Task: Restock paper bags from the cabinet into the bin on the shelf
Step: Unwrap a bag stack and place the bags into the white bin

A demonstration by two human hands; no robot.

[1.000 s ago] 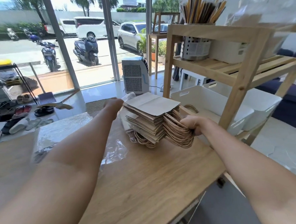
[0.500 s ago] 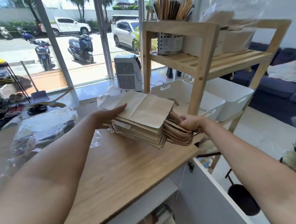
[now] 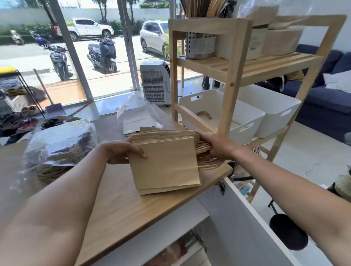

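A stack of brown paper bags [image 3: 166,166] is tilted up on edge over the wooden cabinet top [image 3: 121,209], near its right end. My left hand [image 3: 120,152] grips the stack's left side, thumb on the front bag. My right hand [image 3: 216,145] grips the bunched twine handles on the right side. Beyond the stack, a white bin [image 3: 249,127] sits on the low shelf of the wooden rack [image 3: 230,73]; a few bag handles show inside it. A second white bin [image 3: 279,109] stands beside it.
A plastic-wrapped bundle of bags [image 3: 57,147] lies on the left of the cabinet top, with loose clear wrap [image 3: 137,112] behind the stack. The open cabinet door [image 3: 256,226] juts out at lower right. The rack's upper shelf holds a utensil caddy [image 3: 202,44] and boxes.
The stack has been tipped from lying flat to standing on edge, facing me. My left hand shifted from the far end to gripping the left side. My view turned right.
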